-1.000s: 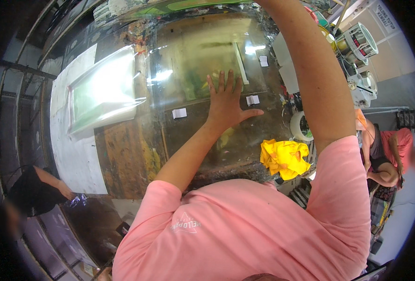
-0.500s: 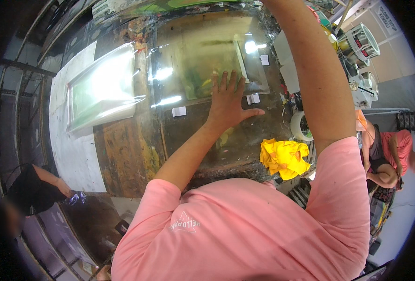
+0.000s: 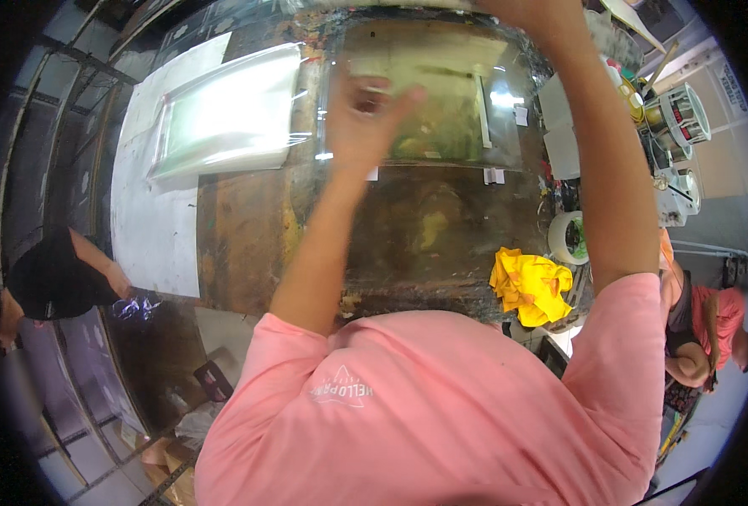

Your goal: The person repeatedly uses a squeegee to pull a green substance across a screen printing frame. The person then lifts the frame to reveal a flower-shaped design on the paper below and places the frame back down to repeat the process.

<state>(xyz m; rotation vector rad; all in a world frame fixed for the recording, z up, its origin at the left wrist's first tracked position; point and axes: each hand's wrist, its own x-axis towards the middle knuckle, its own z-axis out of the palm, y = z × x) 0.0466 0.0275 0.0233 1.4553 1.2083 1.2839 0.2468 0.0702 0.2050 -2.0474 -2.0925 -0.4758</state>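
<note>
My left hand (image 3: 365, 118) is smeared by motion over the left part of a clear sheet with a yellow-green tint (image 3: 441, 126) on the dark work table. Its thumb points right; the fingers are too blurred to read. At the top edge my right hand (image 3: 530, 13) is cut off by the picture and its fingers are hidden. A narrow white strip (image 3: 483, 114) lies along the right side of the tinted sheet. Below its near edge sits a small white tab (image 3: 494, 176); another is partly behind my left wrist.
Glossy clear plastic sheets (image 3: 231, 110) lie on white paper (image 3: 159, 232) at left. A crumpled yellow cloth (image 3: 532, 287) and a tape roll (image 3: 566, 236) are near right. Paint buckets (image 3: 678, 118) stand beyond. Other people (image 3: 62, 274) are at both sides.
My left hand has come off the tinted sheet's near edge, where it lay spread, and moved up and left. My right hand shows a little more at the top. The whole view has shifted.
</note>
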